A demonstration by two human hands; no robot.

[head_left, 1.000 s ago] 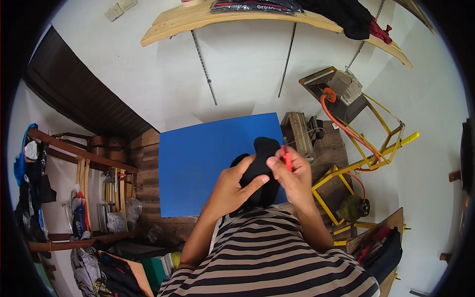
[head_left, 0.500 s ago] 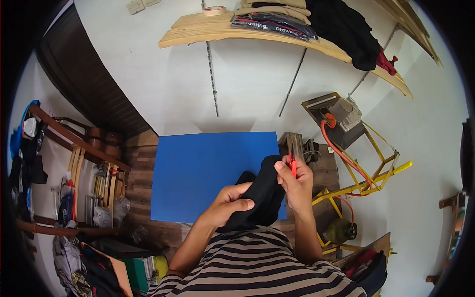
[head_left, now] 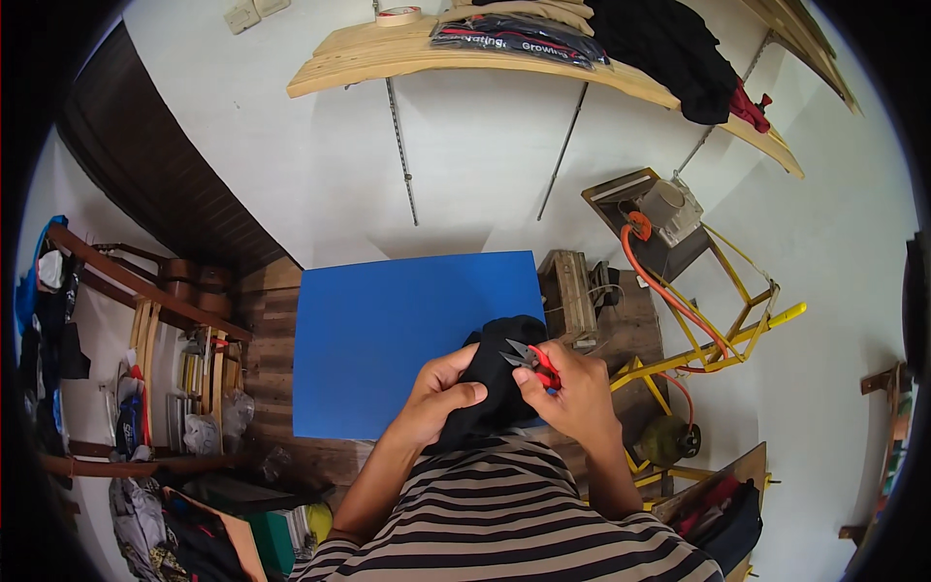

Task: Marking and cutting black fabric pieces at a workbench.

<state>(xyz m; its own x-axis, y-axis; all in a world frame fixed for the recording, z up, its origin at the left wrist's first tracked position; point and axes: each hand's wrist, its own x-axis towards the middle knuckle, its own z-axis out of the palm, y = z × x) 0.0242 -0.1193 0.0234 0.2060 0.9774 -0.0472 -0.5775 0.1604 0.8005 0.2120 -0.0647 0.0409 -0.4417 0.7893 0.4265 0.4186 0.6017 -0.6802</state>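
Observation:
Bunched black cloth (head_left: 495,373) is held in front of my striped shirt, over the near right part of a blue table top (head_left: 388,320). My left hand (head_left: 441,393) grips its left side, thumb on top and fingers behind. In my right hand (head_left: 572,388) is a pair of red-handled thread snips (head_left: 545,369). Their dark blades stand apart and point left, against or just above the cloth. What kind of garment the cloth is, I cannot tell.
A wooden shelf (head_left: 388,53) with folded clothes and a tape roll spans the wall ahead. Right of the table stand a wooden crate (head_left: 567,301) and a yellow metal frame (head_left: 718,364) with an orange hose. Racks of belongings (head_left: 155,388) fill the left side.
My right hand has turned the snips from pointing up to pointing left and brought them down over the cloth. The left hand keeps its grip. The view has shifted slightly.

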